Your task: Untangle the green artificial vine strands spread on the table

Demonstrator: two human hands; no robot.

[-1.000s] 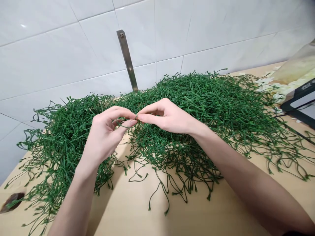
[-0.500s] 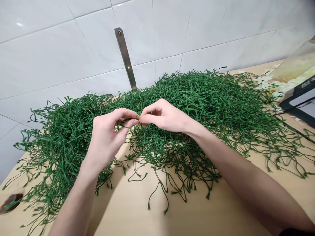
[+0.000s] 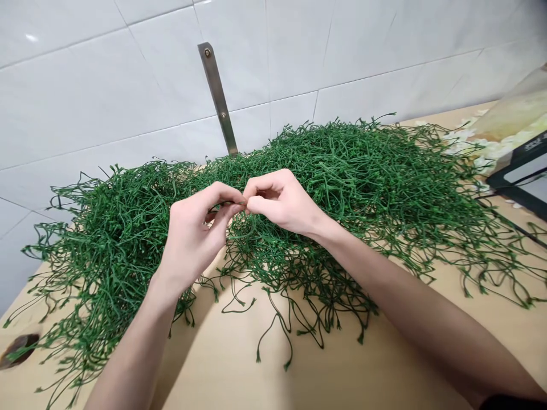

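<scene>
A big tangled heap of thin green plastic stems (image 3: 350, 182) covers the back of a light wooden table (image 3: 239, 376). Above the heap's front edge, my left hand (image 3: 194, 236) and my right hand (image 3: 284, 200) meet fingertip to fingertip. Each hand pinches thumb against forefinger on one thin green stem (image 3: 244, 200) held between them. The stem's ends are hidden by my fingers. Loose stems trail toward me on the table below my hands.
A white tiled wall stands close behind the table, with a slanted metal bracket (image 3: 219, 97) screwed to it. At the right lie pale flower petals (image 3: 474, 145) beside a clear bag (image 3: 519, 108) and a dark box (image 3: 521, 171). A dark hole (image 3: 19, 346) marks the table's left edge.
Both hands have risen slightly and drawn closer together. My right fingers have curled in tighter on the stem. The heap has not moved.
</scene>
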